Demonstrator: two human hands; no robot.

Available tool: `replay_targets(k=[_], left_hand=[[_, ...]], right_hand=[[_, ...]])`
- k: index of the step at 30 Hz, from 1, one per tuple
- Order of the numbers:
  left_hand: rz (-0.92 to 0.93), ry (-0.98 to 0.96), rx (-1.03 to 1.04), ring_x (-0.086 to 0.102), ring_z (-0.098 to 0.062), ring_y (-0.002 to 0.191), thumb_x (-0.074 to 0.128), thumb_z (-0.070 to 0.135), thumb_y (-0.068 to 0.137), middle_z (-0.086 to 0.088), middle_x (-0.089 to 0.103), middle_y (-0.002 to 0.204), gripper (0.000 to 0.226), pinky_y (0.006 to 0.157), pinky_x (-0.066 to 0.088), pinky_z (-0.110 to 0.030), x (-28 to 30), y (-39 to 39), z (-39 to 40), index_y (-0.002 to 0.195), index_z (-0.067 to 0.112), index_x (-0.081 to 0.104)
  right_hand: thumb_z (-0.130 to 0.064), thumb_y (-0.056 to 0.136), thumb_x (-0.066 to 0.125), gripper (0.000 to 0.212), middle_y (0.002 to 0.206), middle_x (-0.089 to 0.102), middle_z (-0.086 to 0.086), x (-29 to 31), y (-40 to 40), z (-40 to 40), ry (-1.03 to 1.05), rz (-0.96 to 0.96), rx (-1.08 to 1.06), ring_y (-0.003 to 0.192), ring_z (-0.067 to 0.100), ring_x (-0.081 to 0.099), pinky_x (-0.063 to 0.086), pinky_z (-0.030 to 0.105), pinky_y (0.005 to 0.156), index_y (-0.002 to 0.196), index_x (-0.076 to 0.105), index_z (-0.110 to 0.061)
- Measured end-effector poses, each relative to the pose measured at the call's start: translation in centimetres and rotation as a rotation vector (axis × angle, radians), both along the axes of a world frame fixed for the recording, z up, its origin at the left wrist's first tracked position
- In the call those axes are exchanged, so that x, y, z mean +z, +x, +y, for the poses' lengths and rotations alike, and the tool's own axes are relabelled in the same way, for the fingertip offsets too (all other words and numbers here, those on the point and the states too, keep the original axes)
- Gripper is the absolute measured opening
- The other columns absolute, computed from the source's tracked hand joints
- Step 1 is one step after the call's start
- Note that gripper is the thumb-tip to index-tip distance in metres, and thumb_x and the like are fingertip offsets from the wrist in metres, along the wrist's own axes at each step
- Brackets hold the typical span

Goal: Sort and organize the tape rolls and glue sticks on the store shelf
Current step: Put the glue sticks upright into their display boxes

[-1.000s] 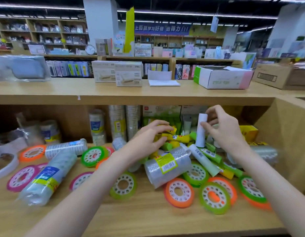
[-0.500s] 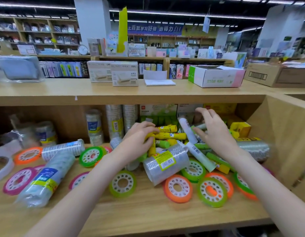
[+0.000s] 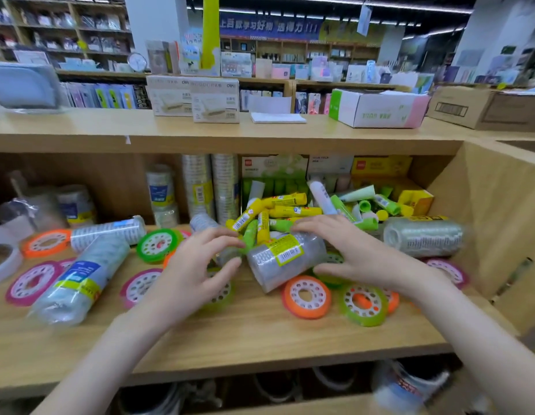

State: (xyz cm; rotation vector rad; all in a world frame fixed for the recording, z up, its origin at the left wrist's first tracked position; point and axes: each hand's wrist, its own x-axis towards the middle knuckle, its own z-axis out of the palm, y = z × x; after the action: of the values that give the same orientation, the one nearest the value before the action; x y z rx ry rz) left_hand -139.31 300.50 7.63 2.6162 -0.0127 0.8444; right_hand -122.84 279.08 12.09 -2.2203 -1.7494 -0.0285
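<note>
A shrink-wrapped pack of clear tape rolls with a yellow label lies tilted in the middle of the wooden shelf. My left hand hovers at its left end, fingers and thumb curved apart and holding nothing. My right hand lays its fingers over the pack's top right, with the thumb low by its right end. Behind the pack lies a pile of yellow and green glue sticks. An orange tape roll and a green tape roll lie flat in front.
More wrapped tape packs lie at the left and right. Pink, orange and green rolls are scattered on the left. Upright tape stacks and glue-stick boxes stand at the back. The wooden side wall closes the right.
My right hand let go of the white glue stick and came down onto the tape pack. My left hand left the yellow glue sticks and dropped to the pack's left end.
</note>
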Motion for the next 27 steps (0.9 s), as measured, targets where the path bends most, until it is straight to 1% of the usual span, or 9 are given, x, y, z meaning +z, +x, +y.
replay_targets(k=[2, 5, 7, 8, 12, 14, 20, 24, 27], left_hand=[[0.053, 0.071, 0.000, 0.055, -0.012, 0.105, 0.051, 0.051, 0.082, 0.003, 0.059, 0.115, 0.041, 0.091, 0.043, -0.034, -0.8, -1.1, 0.4, 0.108, 0.022, 0.063], [0.123, 0.258, 0.082, 0.049, -0.015, 0.113, 0.049, 0.061, 0.077, 0.004, 0.055, 0.126, 0.046, 0.100, 0.033, -0.036, -1.6, -2.6, 0.8, 0.108, 0.028, 0.061], [0.143, 0.321, 0.145, 0.048, -0.013, 0.113, 0.047, 0.062, 0.076, 0.005, 0.057, 0.125, 0.047, 0.102, 0.025, -0.035, -1.7, -3.2, 1.1, 0.103, 0.029, 0.064], [0.144, 0.333, 0.168, 0.049, -0.013, 0.113, 0.047, 0.061, 0.075, 0.006, 0.059, 0.123, 0.045, 0.101, 0.025, -0.036, -1.7, -3.4, 1.2, 0.101, 0.029, 0.065], [0.129, 0.358, 0.243, 0.050, -0.016, 0.107, 0.049, 0.051, 0.069, 0.003, 0.062, 0.115, 0.039, 0.097, 0.028, -0.038, -1.8, -4.6, 2.3, 0.093, 0.025, 0.066], [0.112, 0.354, 0.285, 0.050, -0.018, 0.106, 0.049, 0.046, 0.067, 0.001, 0.062, 0.114, 0.037, 0.097, 0.029, -0.038, -1.7, -5.4, 2.9, 0.090, 0.022, 0.066], [0.082, 0.354, 0.433, 0.057, -0.024, 0.099, 0.045, 0.038, 0.067, -0.003, 0.065, 0.106, 0.037, 0.094, 0.032, -0.040, -2.2, -6.4, 4.6, 0.090, 0.020, 0.068], [0.071, 0.358, 0.575, 0.062, -0.030, 0.090, 0.043, 0.034, 0.072, -0.009, 0.067, 0.097, 0.033, 0.091, 0.035, -0.041, -2.3, -7.0, 5.5, 0.073, 0.013, 0.069], [0.042, 0.324, 0.607, 0.062, -0.030, 0.087, 0.042, 0.031, 0.074, -0.009, 0.067, 0.093, 0.031, 0.090, 0.033, -0.038, -2.6, -7.3, 5.9, 0.071, 0.012, 0.067]], right_hand=[[-0.023, 0.077, 0.073, 0.069, 0.136, 0.040, -0.012, 0.4, 0.5, 0.7, -0.013, -0.022, -0.030, 0.129, 0.006, 0.024, 0.023, 0.023, 0.108, 0.136, 0.037, -0.027], [-0.022, 0.075, 0.075, 0.073, 0.134, 0.041, -0.011, 1.2, 1.0, 1.2, -0.081, -0.026, -0.015, 0.125, 0.001, 0.026, 0.020, 0.008, 0.099, 0.136, 0.035, -0.026], [-0.018, 0.074, 0.076, 0.071, 0.131, 0.043, -0.013, 1.9, 0.9, 1.2, -0.082, 0.065, -0.012, 0.118, -0.004, 0.034, 0.026, 0.000, 0.092, 0.132, 0.037, -0.029], [-0.016, 0.073, 0.076, 0.070, 0.129, 0.043, -0.016, 2.4, 0.7, 1.0, -0.068, 0.154, -0.015, 0.115, -0.005, 0.040, 0.032, 0.002, 0.091, 0.128, 0.037, -0.034], [-0.013, 0.072, 0.078, 0.069, 0.123, 0.047, -0.014, 4.0, 0.0, 0.6, 0.068, 0.502, 0.010, 0.104, 0.000, 0.055, 0.048, 0.026, 0.092, 0.121, 0.040, -0.044], [-0.011, 0.074, 0.076, 0.066, 0.121, 0.049, -0.013, 4.4, -0.6, 1.1, 0.106, 0.564, 0.034, 0.100, 0.007, 0.058, 0.050, 0.033, 0.089, 0.120, 0.041, -0.043], [-0.017, 0.075, 0.076, 0.065, 0.121, 0.055, -0.017, 3.9, -2.5, 4.2, 0.071, 0.543, 0.153, 0.113, 0.004, 0.052, 0.045, 0.028, 0.093, 0.126, 0.042, -0.036], [-0.022, 0.075, 0.077, 0.062, 0.120, 0.055, -0.018, 3.8, -4.5, 6.8, 0.034, 0.492, 0.243, 0.113, 0.005, 0.051, 0.042, 0.026, 0.096, 0.125, 0.043, -0.034], [-0.021, 0.076, 0.076, 0.060, 0.120, 0.055, -0.018, 3.8, -5.8, 8.9, 0.034, 0.467, 0.297, 0.114, 0.004, 0.050, 0.041, 0.028, 0.096, 0.125, 0.044, -0.033]])
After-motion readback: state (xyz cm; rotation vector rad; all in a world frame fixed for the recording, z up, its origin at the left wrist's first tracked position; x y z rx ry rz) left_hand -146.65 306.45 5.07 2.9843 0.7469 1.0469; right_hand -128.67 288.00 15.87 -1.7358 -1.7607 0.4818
